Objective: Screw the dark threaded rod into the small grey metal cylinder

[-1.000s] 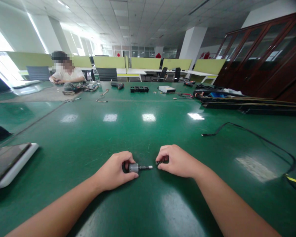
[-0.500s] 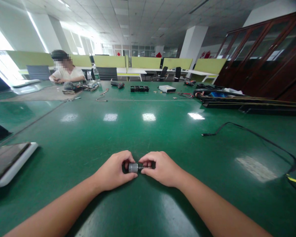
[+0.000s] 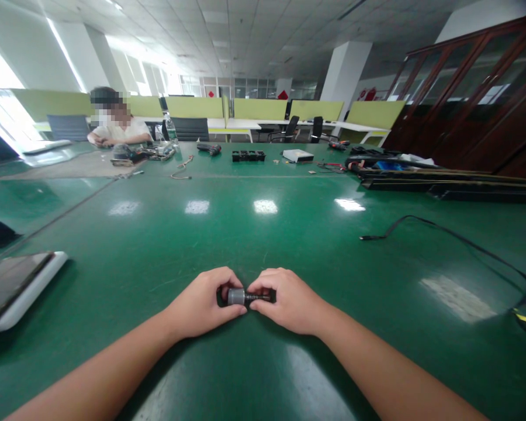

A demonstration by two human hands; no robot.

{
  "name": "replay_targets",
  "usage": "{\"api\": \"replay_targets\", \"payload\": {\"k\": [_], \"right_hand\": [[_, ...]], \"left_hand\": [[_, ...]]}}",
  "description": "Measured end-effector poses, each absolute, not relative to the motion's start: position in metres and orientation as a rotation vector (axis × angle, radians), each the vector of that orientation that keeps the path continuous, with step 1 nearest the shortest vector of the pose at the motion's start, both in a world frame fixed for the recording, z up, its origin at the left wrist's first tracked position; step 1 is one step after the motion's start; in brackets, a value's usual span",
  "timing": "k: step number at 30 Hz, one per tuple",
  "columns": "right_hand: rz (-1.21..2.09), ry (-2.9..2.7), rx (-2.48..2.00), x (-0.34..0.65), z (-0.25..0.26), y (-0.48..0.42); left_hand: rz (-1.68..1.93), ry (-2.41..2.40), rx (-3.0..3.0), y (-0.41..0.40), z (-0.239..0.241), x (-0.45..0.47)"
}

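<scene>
A small motor-like part lies level between my hands, low in the middle of the head view. Its body is a grey metal cylinder (image 3: 236, 296), and a thin dark ridged shaft (image 3: 253, 297) sticks out to the right. My left hand (image 3: 210, 301) curls thumb and fingers round the cylinder and covers its left end. At the shaft, my right hand (image 3: 283, 299) is closed, with fingertips above and thumb below. The shaft's far end is partly hidden inside that hand. Both hands are low over the green tabletop (image 3: 158, 234).
At left lies a white-edged device with a dark top (image 3: 20, 286); a black cable (image 3: 456, 237) curves across the right. Along the far side are a black slotted holder (image 3: 248, 156), a white box (image 3: 297, 155), long dark bars (image 3: 447, 180) and a bottle (image 3: 170, 128). Another person (image 3: 118, 126) sits far left.
A little more of the ridged shaft shows between my hands. My right fingers have shifted slightly on it, while the left hand keeps the cylinder in nearly the same place.
</scene>
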State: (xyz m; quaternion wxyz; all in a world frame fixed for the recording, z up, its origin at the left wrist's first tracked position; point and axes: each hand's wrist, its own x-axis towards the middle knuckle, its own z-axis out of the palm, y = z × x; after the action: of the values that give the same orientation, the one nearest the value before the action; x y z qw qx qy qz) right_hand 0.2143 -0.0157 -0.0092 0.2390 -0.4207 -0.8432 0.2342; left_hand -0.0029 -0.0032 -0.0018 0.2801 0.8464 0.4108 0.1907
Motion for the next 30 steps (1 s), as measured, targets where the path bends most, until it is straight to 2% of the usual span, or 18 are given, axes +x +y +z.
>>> {"api": "replay_targets", "payload": {"k": [30], "right_hand": [[0.506,-2.431,-1.074,0.2218,-0.0056,-0.0132]], "left_hand": [[0.529,1.107,2.309,-0.0047,0.0023,0.0012]]}}
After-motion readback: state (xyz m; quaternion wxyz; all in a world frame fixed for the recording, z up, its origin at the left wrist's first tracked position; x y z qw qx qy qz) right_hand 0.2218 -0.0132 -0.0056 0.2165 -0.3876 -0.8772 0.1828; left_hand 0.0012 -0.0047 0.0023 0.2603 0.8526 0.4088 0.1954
